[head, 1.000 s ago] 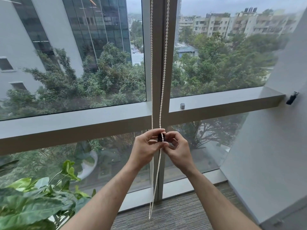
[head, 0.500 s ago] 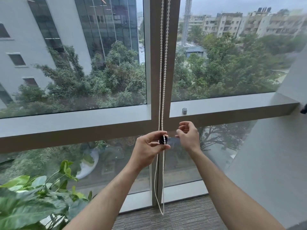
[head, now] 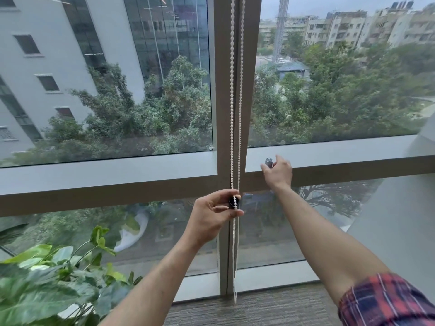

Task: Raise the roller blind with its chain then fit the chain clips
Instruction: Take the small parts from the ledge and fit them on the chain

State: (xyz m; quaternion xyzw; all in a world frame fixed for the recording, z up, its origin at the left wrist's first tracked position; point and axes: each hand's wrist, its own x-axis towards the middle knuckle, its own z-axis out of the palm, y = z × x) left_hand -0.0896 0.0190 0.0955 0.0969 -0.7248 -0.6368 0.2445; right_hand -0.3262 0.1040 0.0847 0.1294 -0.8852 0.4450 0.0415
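A white bead chain (head: 232, 95) hangs in two strands down the window's centre post, its loop ending near the floor. My left hand (head: 211, 215) pinches both strands together with a small dark chain clip (head: 234, 203) between thumb and fingers. My right hand (head: 277, 171) is up at the window ledge (head: 341, 152), fingers spread around a small grey cylindrical clip (head: 268, 161) that stands on the ledge. Fingertips are at the clip; whether they grip it is unclear. The blind itself is out of view above.
A leafy green plant (head: 54, 285) fills the lower left corner. A grey wall (head: 404, 231) closes off the right side. Grey carpet (head: 259, 309) runs along the foot of the window.
My right hand let go of the chain and moved up and right to the grey clip on the ledge. My left hand stayed on the chain and dark clip.
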